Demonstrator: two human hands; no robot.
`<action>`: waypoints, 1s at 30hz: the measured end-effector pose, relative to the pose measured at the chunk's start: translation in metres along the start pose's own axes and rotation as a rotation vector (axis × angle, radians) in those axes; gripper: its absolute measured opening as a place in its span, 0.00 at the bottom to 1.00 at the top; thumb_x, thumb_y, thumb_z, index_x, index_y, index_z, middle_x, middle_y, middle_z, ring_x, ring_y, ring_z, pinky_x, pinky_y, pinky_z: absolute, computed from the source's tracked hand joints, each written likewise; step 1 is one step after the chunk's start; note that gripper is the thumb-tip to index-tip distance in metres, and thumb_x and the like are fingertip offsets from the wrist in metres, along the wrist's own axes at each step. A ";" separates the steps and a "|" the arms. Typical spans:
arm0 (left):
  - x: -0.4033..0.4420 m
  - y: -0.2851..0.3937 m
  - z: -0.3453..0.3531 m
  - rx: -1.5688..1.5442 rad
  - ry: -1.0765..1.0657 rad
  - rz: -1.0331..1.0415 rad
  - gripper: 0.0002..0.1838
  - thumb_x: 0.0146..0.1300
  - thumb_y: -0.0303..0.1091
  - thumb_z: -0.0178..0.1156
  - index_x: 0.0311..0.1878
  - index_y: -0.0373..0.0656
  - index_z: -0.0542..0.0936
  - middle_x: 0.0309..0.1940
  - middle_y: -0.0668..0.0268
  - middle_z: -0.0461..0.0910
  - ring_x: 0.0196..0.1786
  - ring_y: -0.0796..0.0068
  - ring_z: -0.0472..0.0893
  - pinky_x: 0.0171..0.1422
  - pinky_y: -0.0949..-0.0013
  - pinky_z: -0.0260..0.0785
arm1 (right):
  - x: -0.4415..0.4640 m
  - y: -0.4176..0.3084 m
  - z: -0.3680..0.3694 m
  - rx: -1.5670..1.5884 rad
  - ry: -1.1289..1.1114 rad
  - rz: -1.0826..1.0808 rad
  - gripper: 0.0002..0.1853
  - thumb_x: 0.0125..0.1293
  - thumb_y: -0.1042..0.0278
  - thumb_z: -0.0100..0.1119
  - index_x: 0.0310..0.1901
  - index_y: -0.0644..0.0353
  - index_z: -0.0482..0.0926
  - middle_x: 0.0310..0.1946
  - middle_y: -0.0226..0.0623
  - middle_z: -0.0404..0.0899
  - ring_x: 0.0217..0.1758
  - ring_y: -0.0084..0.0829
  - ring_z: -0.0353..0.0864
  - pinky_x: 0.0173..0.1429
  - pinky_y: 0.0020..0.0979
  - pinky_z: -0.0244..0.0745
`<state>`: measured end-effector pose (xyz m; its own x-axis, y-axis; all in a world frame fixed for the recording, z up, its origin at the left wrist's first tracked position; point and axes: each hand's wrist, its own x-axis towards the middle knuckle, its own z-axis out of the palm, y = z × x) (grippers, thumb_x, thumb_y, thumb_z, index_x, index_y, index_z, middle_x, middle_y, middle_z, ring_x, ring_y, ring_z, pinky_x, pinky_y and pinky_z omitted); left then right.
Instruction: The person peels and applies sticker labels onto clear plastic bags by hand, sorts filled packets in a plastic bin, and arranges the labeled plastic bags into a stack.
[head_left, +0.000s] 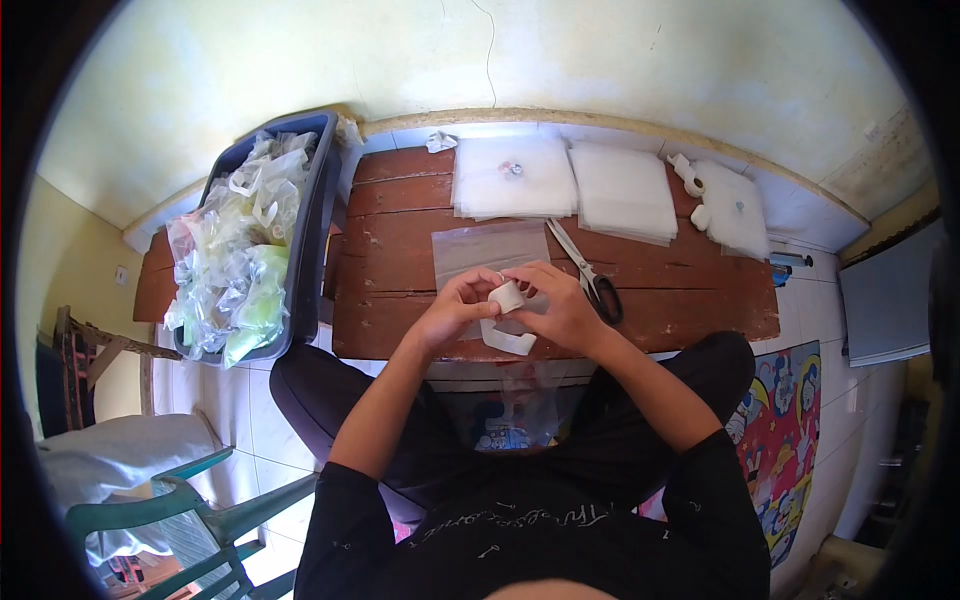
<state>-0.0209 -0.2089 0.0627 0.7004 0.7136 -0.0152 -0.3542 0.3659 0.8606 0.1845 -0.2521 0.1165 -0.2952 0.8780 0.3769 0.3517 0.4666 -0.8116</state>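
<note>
Between my two hands is a small white roll (508,297), of tape or labels by its look. The fingers of my left hand (452,310) are closed on its left side. My right hand (563,310) grips it from the right, fingers curled over the top. A loose white strip (509,341) curls below the hands at the table's front edge; whether it joins the roll is hard to make out. Behind my hands a clear plastic sheet or bag (485,252) lies flat. Scissors (587,272) with black handles rest just right of it, blades pointing away.
Stacks of clear plastic bags (515,190) line the back of the brown wooden table (390,255). White rolls (688,177) lie by the rightmost stack. At left stands a dark bin (308,230) heaped with filled plastic bags. A green chair (200,510) is at lower left.
</note>
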 end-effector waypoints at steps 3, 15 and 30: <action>-0.001 0.000 -0.003 -0.036 -0.023 0.013 0.16 0.61 0.29 0.67 0.50 0.42 0.76 0.45 0.66 0.80 0.45 0.75 0.80 0.53 0.68 0.73 | 0.000 0.007 0.000 0.097 0.005 -0.002 0.20 0.53 0.74 0.71 0.49 0.62 0.81 0.44 0.40 0.81 0.42 0.33 0.83 0.46 0.31 0.79; -0.001 0.008 0.004 0.067 0.067 -0.075 0.13 0.63 0.25 0.65 0.50 0.42 0.76 0.33 0.66 0.83 0.34 0.78 0.81 0.41 0.74 0.73 | -0.001 0.008 -0.003 0.198 0.010 0.078 0.19 0.52 0.78 0.66 0.48 0.65 0.80 0.43 0.39 0.83 0.46 0.32 0.85 0.55 0.31 0.80; -0.004 0.016 0.007 0.057 0.012 -0.125 0.15 0.66 0.30 0.62 0.55 0.39 0.74 0.41 0.66 0.80 0.41 0.78 0.80 0.48 0.74 0.73 | -0.002 0.004 -0.009 -0.167 0.011 -0.147 0.24 0.50 0.79 0.65 0.53 0.60 0.77 0.47 0.40 0.79 0.48 0.43 0.80 0.52 0.37 0.77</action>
<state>-0.0250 -0.2102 0.0801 0.7296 0.6714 -0.1299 -0.2285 0.4185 0.8790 0.1944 -0.2507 0.1170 -0.3449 0.7997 0.4915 0.4479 0.6004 -0.6625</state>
